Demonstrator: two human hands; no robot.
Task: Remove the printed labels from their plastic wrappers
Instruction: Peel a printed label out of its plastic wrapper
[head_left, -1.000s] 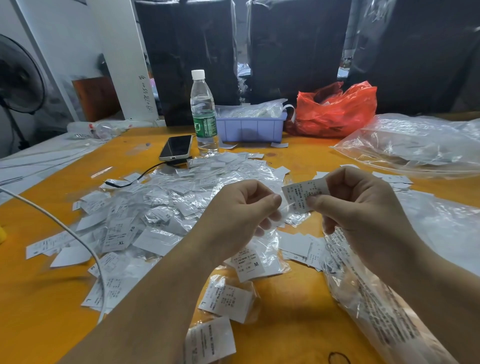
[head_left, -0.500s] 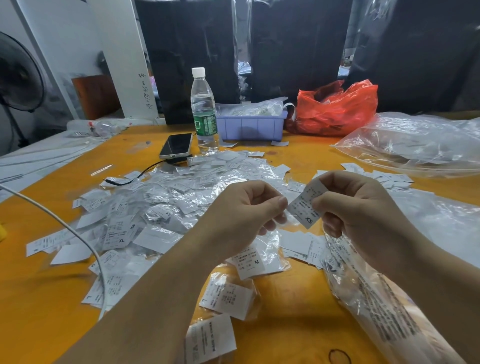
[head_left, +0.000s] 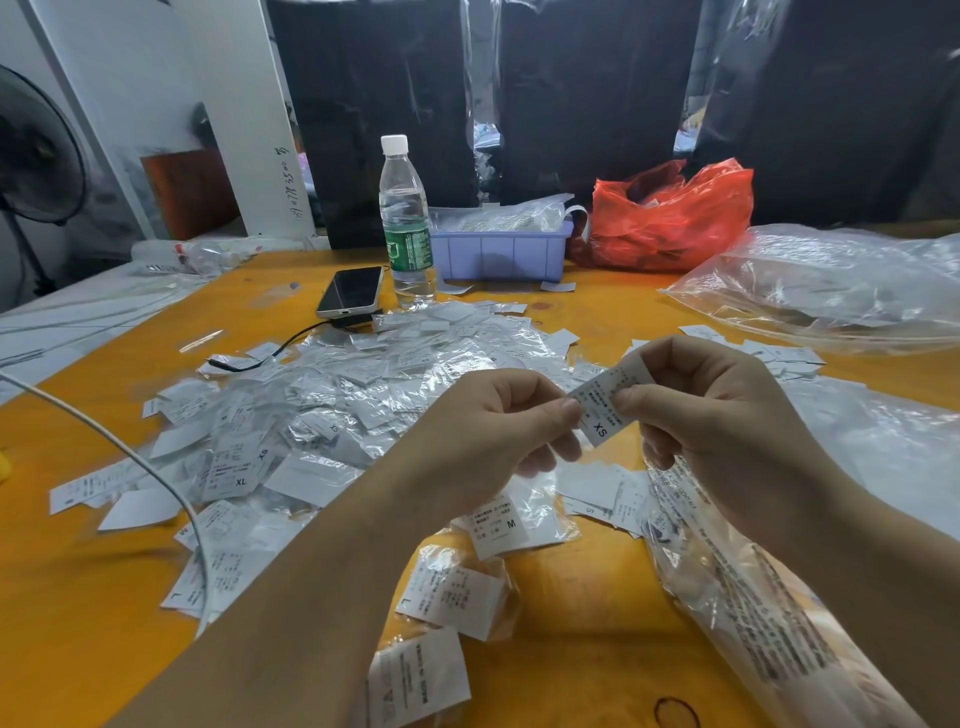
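White label (head_left: 605, 402) marked XS, tilted, pinched by left hand (head_left: 493, 436) and right hand (head_left: 717, 415); wrapper possibly still on.

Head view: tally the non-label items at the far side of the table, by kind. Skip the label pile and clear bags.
Water bottle: 1
Phone: 1
Purple bin: 1
Red plastic bag: 1
Total: 4
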